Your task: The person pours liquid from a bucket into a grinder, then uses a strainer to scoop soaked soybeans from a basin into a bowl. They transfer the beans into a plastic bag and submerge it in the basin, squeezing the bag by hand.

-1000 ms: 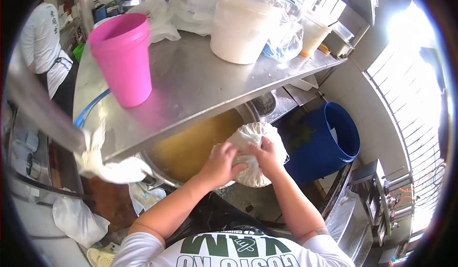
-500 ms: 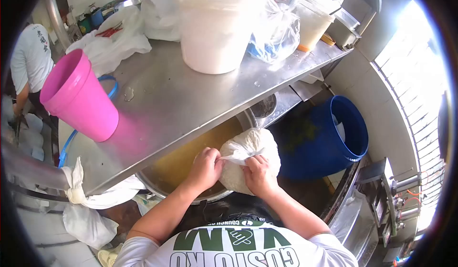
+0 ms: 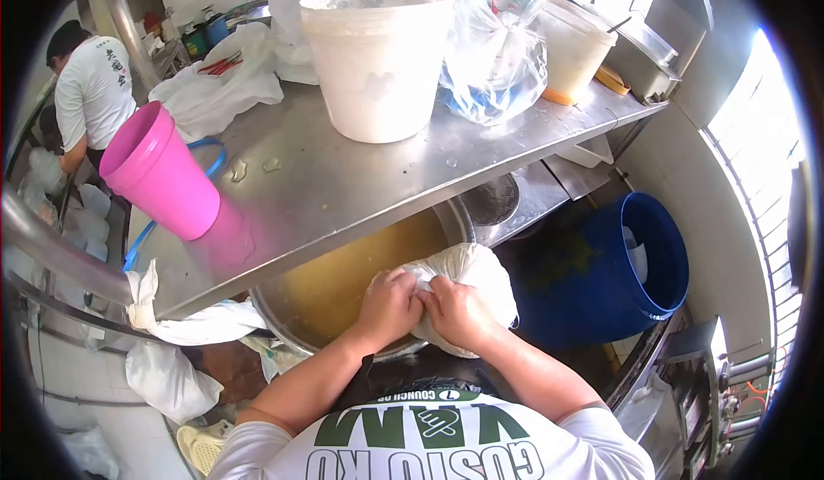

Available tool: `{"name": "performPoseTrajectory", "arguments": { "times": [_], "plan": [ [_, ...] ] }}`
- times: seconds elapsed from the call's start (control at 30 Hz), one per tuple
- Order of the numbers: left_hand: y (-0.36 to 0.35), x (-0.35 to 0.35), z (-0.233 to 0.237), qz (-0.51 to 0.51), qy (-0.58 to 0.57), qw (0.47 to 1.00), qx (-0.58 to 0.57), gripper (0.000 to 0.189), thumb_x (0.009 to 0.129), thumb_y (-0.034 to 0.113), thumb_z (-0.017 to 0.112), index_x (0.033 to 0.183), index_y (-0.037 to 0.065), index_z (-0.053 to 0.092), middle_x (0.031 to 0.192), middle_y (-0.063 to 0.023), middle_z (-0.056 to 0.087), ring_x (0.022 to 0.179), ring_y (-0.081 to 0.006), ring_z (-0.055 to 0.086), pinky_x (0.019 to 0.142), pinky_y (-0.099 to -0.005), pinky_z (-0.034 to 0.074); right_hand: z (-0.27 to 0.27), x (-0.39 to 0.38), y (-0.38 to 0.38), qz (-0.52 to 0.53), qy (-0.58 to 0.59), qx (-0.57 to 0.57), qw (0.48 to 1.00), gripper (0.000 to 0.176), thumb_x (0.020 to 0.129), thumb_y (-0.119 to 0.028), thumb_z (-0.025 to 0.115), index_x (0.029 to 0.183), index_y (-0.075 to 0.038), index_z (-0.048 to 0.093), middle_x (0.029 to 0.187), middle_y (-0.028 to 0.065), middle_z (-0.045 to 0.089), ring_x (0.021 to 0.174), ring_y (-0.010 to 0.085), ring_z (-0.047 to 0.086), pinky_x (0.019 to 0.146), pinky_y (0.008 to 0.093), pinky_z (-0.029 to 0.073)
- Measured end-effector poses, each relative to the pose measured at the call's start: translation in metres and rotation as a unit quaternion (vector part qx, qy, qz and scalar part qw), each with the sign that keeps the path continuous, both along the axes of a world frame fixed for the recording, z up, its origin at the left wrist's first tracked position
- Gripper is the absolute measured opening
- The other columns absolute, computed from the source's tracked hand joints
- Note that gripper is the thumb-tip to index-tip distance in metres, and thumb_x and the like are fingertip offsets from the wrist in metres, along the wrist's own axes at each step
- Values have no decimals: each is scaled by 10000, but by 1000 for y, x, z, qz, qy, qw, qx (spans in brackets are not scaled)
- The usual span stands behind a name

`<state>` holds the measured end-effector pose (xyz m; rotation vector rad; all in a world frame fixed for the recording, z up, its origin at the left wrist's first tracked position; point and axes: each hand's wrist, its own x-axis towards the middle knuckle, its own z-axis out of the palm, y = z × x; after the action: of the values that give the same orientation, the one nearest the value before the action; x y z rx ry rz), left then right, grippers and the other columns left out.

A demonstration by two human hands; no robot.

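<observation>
A bulging white bag (image 3: 481,278), cloth or thin plastic, sits at the rim of a large metal pot (image 3: 455,223) of cloudy yellowish liquid (image 3: 343,274). Its gathered neck is pinched between my two hands. My left hand (image 3: 390,307) is closed on the neck from the left, above the liquid. Pressed close beside it, my right hand (image 3: 461,313) grips the neck with the thumb and fingers bent. The bag's contents are hidden, and its underside is out of sight.
A steel table (image 3: 343,197) overhangs the pot and holds a pink tumbler (image 3: 167,175), a white bucket (image 3: 373,68), a clear plastic bag (image 3: 493,60) and a tub (image 3: 575,47). A blue barrel (image 3: 601,274) stands right. A person (image 3: 90,90) works far left.
My hands have come together on the bag's neck; before, they were apart with the fabric stretched between them. The whole view has shifted slightly.
</observation>
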<state>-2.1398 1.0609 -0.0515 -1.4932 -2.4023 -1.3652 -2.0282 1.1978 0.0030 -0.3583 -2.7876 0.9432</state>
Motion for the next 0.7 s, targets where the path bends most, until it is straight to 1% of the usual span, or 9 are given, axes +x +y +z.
{"name": "performPoseTrajectory", "arguments": {
  "times": [0.07,0.13,0.33,0.37,0.4,0.47,0.5,0.63,0.7],
  "plan": [
    [10,-11,-14,77,27,996,46,146,828,90,658,776,26,536,829,-222,600,821,-466,611,691,-528,476,3,0,1,16,-7,2,1000,267,1007,-263,630,925,-10,606,731,263,680,722,481,695,680,567,546],
    [1,-67,-36,192,-23,979,-62,174,835,98,680,770,30,533,792,-232,593,755,-441,609,658,-524,471,6,3,-1,68,-20,32,997,271,1013,-264,625,930,-6,603,718,264,681,701,472,695,662,558,547],
    [-1,-108,-18,117,-77,981,-138,223,850,127,697,776,10,522,689,-238,563,617,-363,535,606,-483,447,-2,-14,16,37,47,17,998,208,1007,-208,626,997,-2,601,727,238,682,711,452,706,657,537,559],
    [2,-110,-17,122,-69,980,-143,219,851,132,692,780,7,527,682,-234,557,617,-358,541,609,-481,448,-5,-17,18,44,30,56,997,230,1000,-193,631,1138,-12,602,966,261,707,735,442,720,655,510,581],
    [5,-110,-16,126,-62,979,-148,217,851,138,688,784,4,532,675,-230,551,618,-353,548,611,-480,449,-7,-16,16,44,31,54,997,230,1000,-193,631,1138,-12,602,966,261,707,735,442,720,655,510,581],
    [1,-113,-14,96,-66,982,-146,205,852,133,674,790,-1,533,684,-233,556,630,-357,561,623,-482,455,-4,-16,13,122,62,173,975,407,992,-253,672,1363,-102,595,1209,236,641,774,412,725,703,476,600],
    [-1,-113,-13,67,-72,984,-145,194,852,128,661,796,-7,533,693,-235,560,642,-361,573,636,-483,461,6,-15,9,149,4,214,965,484,1001,-283,657,1451,-136,554,1321,236,566,804,385,735,713,463,612],
    [2,-107,1,101,-109,972,-181,182,857,127,644,823,-13,534,738,-235,578,683,-363,584,675,-480,476,10,-25,6,202,-60,214,954,429,1010,-322,635,1377,-101,620,1301,251,575,842,371,740,725,451,612],
    [3,-107,7,103,-101,971,-189,193,874,155,628,845,-12,535,800,-232,599,749,-360,615,715,-479,485,12,-34,3,223,-180,258,923,374,1016,-333,616,1261,-61,693,1266,251,592,871,372,740,751,451,610]
  ]
}}
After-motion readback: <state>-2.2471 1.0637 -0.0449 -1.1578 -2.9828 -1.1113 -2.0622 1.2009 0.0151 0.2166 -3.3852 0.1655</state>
